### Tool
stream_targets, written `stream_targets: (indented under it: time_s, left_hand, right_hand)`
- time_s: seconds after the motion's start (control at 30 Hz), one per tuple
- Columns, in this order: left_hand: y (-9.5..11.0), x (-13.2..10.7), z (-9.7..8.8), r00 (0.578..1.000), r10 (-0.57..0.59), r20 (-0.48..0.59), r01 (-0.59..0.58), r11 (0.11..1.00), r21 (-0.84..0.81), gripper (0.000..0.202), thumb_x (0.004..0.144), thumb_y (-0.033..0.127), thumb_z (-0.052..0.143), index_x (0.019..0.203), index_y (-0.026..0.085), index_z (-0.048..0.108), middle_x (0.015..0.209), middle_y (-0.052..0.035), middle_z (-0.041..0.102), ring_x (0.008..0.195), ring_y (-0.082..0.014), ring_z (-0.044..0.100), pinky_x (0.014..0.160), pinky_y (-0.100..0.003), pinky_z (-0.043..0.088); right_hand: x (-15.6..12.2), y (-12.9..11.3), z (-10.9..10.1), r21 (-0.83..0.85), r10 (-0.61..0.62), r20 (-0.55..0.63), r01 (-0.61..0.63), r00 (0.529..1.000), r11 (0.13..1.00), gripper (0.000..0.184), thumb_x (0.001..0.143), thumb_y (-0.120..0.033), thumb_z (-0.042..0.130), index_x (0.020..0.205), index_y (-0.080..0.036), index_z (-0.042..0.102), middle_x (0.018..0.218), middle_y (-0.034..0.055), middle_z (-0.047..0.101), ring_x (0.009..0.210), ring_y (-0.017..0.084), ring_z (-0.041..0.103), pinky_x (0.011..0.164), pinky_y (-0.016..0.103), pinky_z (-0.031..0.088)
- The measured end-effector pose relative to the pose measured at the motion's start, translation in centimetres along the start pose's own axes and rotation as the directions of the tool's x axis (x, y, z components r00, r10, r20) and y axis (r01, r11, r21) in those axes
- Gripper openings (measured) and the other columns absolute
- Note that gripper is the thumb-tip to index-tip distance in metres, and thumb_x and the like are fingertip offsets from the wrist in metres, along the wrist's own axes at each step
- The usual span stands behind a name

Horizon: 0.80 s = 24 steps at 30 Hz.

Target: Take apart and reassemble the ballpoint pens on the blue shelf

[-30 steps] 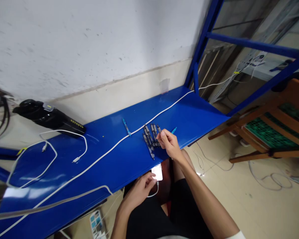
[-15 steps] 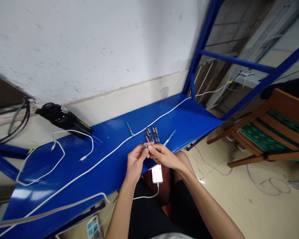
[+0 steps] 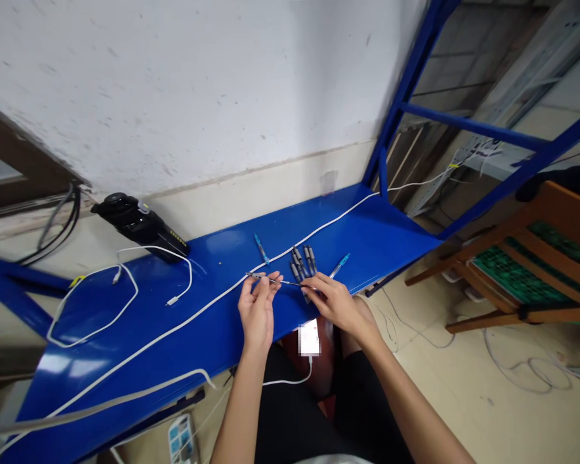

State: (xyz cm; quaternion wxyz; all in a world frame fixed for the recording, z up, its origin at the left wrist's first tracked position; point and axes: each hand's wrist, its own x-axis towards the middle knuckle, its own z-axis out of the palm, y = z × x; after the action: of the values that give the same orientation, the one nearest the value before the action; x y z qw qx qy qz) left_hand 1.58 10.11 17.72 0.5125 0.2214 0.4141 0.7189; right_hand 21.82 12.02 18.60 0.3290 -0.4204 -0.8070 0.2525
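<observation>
In front of me, above the edge of the blue table point(image 3: 212, 258), my left hand point(image 3: 257, 316) pinches a grey-black pen barrel point(image 3: 254, 276). A thin pen refill point(image 3: 290, 283) reaches from it across the gap to my right hand point(image 3: 332, 301), whose fingertips are closed on its other end. Just beyond my right hand lie several grey and black pens point(image 3: 303, 260), side by side and partly hidden by the fingers. To their right is a light-blue pen point(image 3: 341, 265), and another blue pen point(image 3: 261, 249) rests farther back near the white cable.
A black bottle point(image 3: 145, 229) leans at the back left by the wall. White cables point(image 3: 188, 319) run along the table. A phone-like bright screen point(image 3: 309, 338), partly blurred, sits at my lap with a cable plugged in. A wooden chair point(image 3: 526, 258) stands at the right.
My hands, close together before, have drawn apart sideways, and the thin refill now shows between them. The camera view has shifted slightly to the left.
</observation>
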Motion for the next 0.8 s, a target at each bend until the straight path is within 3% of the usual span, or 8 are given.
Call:
stream_targets:
  time_s: [0.23, 0.8]
  left_hand:
    - [-0.11, -0.08, -0.03, 0.998, -0.003, -0.056, 0.0, 0.998, -0.055, 0.047, 0.084, 0.045, 0.095, 0.113, 0.019, 0.068, 0.112, -0.0132, 0.085, 0.106, -0.0267, 0.083, 0.109, -0.046, 0.058]
    - [-0.51, -0.1, -0.15, 0.999, 0.043, -0.032, -0.044, 0.999, -0.028, 0.045, 0.086, 0.045, 0.093, 0.113, 0.02, 0.067, 0.113, -0.0135, 0.086, 0.109, -0.0296, 0.083, 0.108, -0.049, 0.059]
  right_hand:
    - [-0.26, 0.46, -0.13, -0.087, -0.014, -0.024, 0.012, 1.0, 0.996, 0.023, 0.115, -0.038, 0.055, 0.127, -0.031, 0.074, 0.11, 0.0061, 0.074, 0.09, 0.022, 0.073, 0.082, 0.032, 0.054]
    - [0.2, 0.01, 0.49, -0.108, -0.042, -0.005, 0.041, 0.999, 0.993, 0.021, 0.115, -0.032, 0.056, 0.126, -0.028, 0.073, 0.11, 0.0067, 0.074, 0.088, 0.021, 0.072, 0.078, 0.031, 0.053]
